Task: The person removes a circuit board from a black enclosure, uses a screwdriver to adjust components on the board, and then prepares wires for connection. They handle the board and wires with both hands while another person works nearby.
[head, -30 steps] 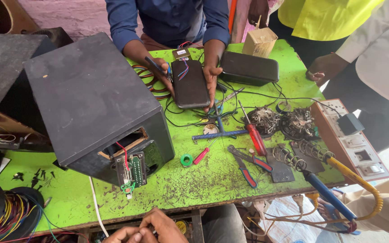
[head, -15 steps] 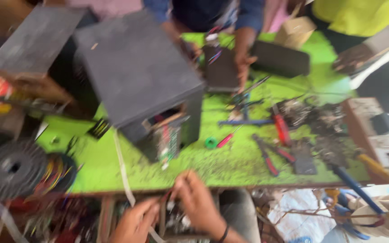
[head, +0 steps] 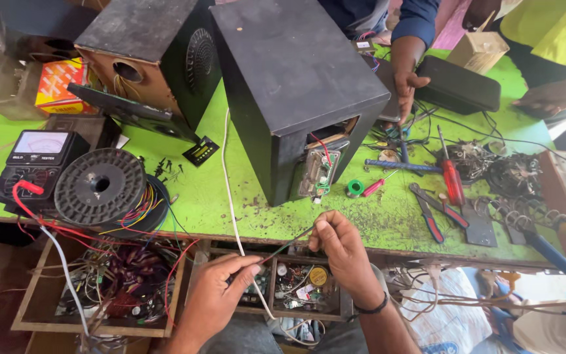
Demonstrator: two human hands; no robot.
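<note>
Left hand [head: 221,292] pinches one end of a thin dark wire [head: 282,248]; right hand [head: 339,244] closes on the other end, fingertips together. The wire runs taut between them, just below the front edge of the green worktop [head: 244,210], above an open drawer of small parts [head: 296,288]. Judgement: keep the span taut and the grips near the ends, clear of the white cable [head: 230,216] crossing it. The open black speaker cabinet [head: 296,78], its circuit board [head: 318,172] exposed, stands just behind. Pliers [head: 430,216] and red screwdriver [head: 452,177] lie to the right.

Single head camera looks steeply down, close over the green table [head: 198,190].
</note>
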